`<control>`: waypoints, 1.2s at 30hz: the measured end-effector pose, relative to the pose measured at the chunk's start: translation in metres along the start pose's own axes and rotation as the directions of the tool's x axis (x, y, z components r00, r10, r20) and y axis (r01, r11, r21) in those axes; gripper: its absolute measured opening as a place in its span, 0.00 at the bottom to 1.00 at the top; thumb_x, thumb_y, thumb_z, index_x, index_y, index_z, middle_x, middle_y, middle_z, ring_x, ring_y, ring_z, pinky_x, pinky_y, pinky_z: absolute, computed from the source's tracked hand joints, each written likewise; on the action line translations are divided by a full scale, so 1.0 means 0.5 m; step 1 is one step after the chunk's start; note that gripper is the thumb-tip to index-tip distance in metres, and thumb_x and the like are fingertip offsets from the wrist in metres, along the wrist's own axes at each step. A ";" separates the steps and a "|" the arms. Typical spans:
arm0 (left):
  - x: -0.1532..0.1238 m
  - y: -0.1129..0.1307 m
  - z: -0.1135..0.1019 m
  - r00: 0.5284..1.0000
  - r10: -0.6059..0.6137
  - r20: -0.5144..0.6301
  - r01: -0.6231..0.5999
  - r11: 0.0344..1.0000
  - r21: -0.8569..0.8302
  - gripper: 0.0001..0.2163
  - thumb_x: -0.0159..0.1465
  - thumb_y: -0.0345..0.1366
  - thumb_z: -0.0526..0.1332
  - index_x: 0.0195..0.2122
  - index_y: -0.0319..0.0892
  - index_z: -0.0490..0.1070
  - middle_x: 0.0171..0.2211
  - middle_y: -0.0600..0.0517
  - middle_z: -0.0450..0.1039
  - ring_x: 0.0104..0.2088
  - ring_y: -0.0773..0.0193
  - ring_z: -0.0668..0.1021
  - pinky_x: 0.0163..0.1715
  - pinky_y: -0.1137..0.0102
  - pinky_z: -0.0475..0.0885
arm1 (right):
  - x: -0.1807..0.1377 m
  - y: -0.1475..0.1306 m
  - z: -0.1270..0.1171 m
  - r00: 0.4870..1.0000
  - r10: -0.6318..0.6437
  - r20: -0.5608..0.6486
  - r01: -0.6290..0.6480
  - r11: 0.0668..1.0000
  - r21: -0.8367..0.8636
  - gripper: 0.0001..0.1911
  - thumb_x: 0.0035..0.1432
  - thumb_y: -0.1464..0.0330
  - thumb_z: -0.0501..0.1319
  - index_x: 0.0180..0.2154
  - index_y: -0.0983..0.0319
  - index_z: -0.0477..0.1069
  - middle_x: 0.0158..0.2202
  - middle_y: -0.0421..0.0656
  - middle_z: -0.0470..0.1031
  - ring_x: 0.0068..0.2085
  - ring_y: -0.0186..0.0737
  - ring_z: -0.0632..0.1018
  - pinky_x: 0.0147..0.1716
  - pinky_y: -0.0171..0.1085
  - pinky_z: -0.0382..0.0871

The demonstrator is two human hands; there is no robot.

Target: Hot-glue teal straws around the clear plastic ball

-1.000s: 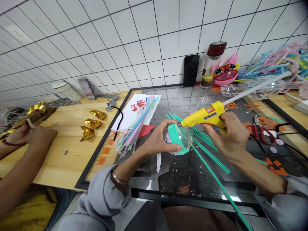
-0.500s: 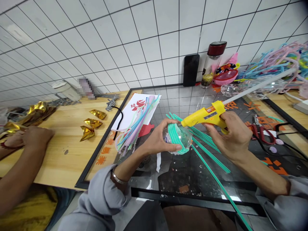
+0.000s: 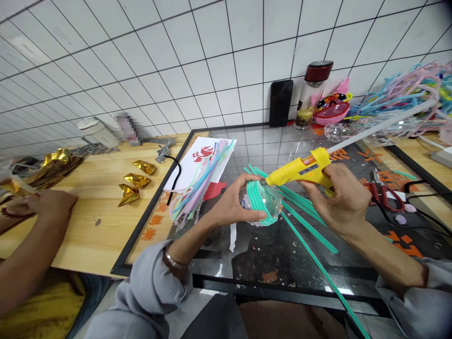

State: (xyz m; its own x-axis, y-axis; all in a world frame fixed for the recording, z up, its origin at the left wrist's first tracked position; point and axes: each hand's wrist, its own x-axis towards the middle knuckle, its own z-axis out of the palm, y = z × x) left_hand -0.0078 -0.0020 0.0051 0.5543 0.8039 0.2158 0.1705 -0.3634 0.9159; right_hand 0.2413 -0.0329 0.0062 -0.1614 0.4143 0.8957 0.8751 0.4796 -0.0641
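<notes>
My left hand (image 3: 235, 205) grips a clear plastic ball (image 3: 273, 201) from its left side, thumb below and fingers above. Green strips (image 3: 259, 202) wrap part of the ball. In my right hand (image 3: 341, 197) is a yellow glue gun (image 3: 300, 172) with a long white glue stick (image 3: 381, 127) out of its back. The gun's nozzle is at the top of the ball, near the edge of the green band; whether it touches, I cannot tell. Several loose green strips (image 3: 307, 214) lie behind and right of the ball, and one long strip (image 3: 325, 273) runs down past the table edge.
Left of the ball, a bundle of pastel strips (image 3: 201, 183) lies on white paper (image 3: 187, 155). Red scissors (image 3: 384, 195) and black cables are at the right. A phone (image 3: 280, 103) and glass bottle (image 3: 310, 96) stand by the wall. A co-worker's hands (image 3: 49, 205) handle gold foil at far left.
My hands, the ball and the glue gun hold almost still. At the far left, the co-worker's hands have shifted slightly, with a gold foil piece raised.
</notes>
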 end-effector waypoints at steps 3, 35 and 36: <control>-0.001 -0.002 -0.001 1.000 0.008 0.002 -0.008 1.000 0.006 0.34 0.46 0.45 0.75 0.52 0.43 0.64 0.55 0.44 0.69 0.56 0.48 0.72 0.58 0.56 0.65 | 0.001 -0.001 -0.002 1.000 -0.001 0.000 0.001 1.000 0.016 0.11 0.59 0.69 0.65 0.43 0.60 0.66 0.32 0.43 0.75 0.32 0.40 0.76 0.28 0.37 0.66; 0.000 -0.003 0.000 1.000 -0.013 0.004 0.013 1.000 -0.007 0.35 0.46 0.45 0.75 0.53 0.43 0.64 0.54 0.44 0.69 0.56 0.48 0.72 0.57 0.57 0.64 | 0.006 -0.002 -0.010 1.000 -0.021 0.004 0.021 1.000 -0.008 0.09 0.60 0.69 0.64 0.41 0.59 0.65 0.31 0.43 0.73 0.31 0.41 0.76 0.27 0.38 0.66; 0.000 -0.004 0.000 1.000 -0.011 0.004 0.011 1.000 -0.009 0.35 0.46 0.45 0.75 0.53 0.43 0.64 0.55 0.44 0.69 0.56 0.48 0.72 0.57 0.57 0.64 | 0.006 -0.002 -0.010 1.000 -0.018 0.002 0.018 1.000 -0.007 0.09 0.60 0.68 0.64 0.41 0.59 0.65 0.31 0.43 0.74 0.31 0.41 0.76 0.27 0.38 0.66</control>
State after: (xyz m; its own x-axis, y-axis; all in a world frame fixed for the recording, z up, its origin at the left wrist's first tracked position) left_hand -0.0081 -0.0016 0.0034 0.5560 0.8056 0.2046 0.1689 -0.3505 0.9212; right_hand 0.2421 -0.0362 0.0112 -0.1782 0.4073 0.8957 0.8752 0.4817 -0.0449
